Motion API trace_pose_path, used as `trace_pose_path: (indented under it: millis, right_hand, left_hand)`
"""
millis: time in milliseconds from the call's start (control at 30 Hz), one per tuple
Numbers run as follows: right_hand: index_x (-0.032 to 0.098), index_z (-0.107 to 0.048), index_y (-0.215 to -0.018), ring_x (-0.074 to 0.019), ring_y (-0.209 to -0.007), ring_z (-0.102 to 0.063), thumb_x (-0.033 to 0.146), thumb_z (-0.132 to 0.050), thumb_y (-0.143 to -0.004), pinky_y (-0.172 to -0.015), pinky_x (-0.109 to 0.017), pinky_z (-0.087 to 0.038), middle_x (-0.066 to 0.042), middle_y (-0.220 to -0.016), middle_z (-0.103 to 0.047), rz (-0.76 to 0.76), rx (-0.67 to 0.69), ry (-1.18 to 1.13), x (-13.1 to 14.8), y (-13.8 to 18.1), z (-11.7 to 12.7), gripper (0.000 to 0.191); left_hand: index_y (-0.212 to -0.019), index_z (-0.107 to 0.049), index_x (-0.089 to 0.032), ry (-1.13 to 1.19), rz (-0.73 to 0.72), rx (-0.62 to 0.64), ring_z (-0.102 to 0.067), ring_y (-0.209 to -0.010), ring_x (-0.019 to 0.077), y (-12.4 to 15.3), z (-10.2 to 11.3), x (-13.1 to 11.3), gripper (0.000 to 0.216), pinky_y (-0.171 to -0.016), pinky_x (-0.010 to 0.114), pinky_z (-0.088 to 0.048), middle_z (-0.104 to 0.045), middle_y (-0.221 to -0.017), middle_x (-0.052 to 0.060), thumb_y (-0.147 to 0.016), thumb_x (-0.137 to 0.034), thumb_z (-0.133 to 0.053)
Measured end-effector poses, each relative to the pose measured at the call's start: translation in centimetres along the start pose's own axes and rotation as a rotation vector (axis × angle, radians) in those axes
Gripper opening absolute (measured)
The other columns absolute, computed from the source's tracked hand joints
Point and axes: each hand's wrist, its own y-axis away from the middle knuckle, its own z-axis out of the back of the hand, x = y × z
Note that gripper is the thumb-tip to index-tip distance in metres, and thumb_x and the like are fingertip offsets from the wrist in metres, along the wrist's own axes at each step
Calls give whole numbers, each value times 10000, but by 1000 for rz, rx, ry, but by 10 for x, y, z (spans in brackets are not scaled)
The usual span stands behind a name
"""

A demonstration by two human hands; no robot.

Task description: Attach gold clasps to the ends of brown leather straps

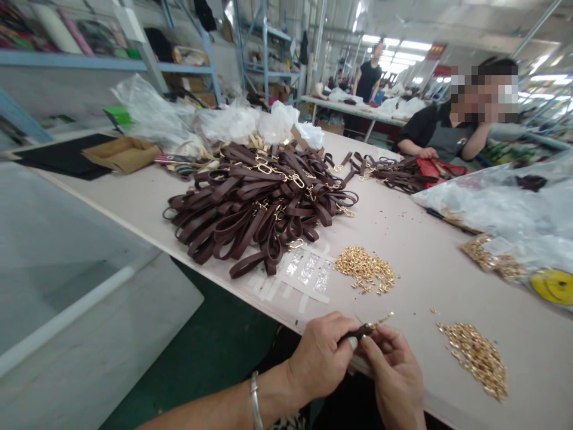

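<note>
dark strap (357,332) slants rightward and away, pinched snugly by left hand (323,353) and right hand (396,365).

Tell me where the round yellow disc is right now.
In the head view, the yellow disc is at the far right edge, just right of the bagged gold pieces and above the lower loose gold pile.

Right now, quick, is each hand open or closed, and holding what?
Left hand: closed, pinching what looks like a dark strap.
Right hand: curled at the strap's gold clasp; its exact grip can't be told.
</note>
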Motion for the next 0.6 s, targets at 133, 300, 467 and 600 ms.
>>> trace_pose_path:
  millis: [133, 300, 467, 600]
  right_hand:
    - [194, -598, -979, -150, -722, -630, 403, -818, -681, -658, -253, -533, -5, -806, -676, 35, -67, 0, 6, 1, -4, 426]
    - [220, -564, -1015, -138, -749, -642, 386, -834, -669, -683, -238, -537, 16, -814, -679, 12, -65, -125, 13, -1, -13, 469]
    - [220, -581, -1149, -188, -852, -682, 397, -860, -648, -689, -256, -562, -49, -993, -724, -159, 4, -220, 11, -9, -10, 600]
    - [198, -673, -1076, -236, -899, -692, 432, -858, -645, -716, -295, -578, -77, -1001, -739, -265, 99, -338, 4, -13, -8, 524]
  left_hand:
    - [-933, -735, -177, 63, 31, -14, -619, -809, 152, -1, -3, -4, 329, -741, 240, -453, -687, -844, 26, -764, 3, -517]
    - [-919, -700, -178, -23, -35, -16, -597, -799, 156, 0, -2, -3, 324, -733, 252, -441, -651, -830, 26, -780, 14, -478]
    - [-906, -684, -174, -55, -67, -4, -612, -821, 160, -5, 1, -4, 352, -749, 241, -461, -666, -848, 35, -724, 40, -472]
    - [-931, -673, -189, -195, -130, 120, -624, -810, 156, -22, 6, -10, 286, -739, 230, -477, -676, -847, 24, -755, -21, -522]
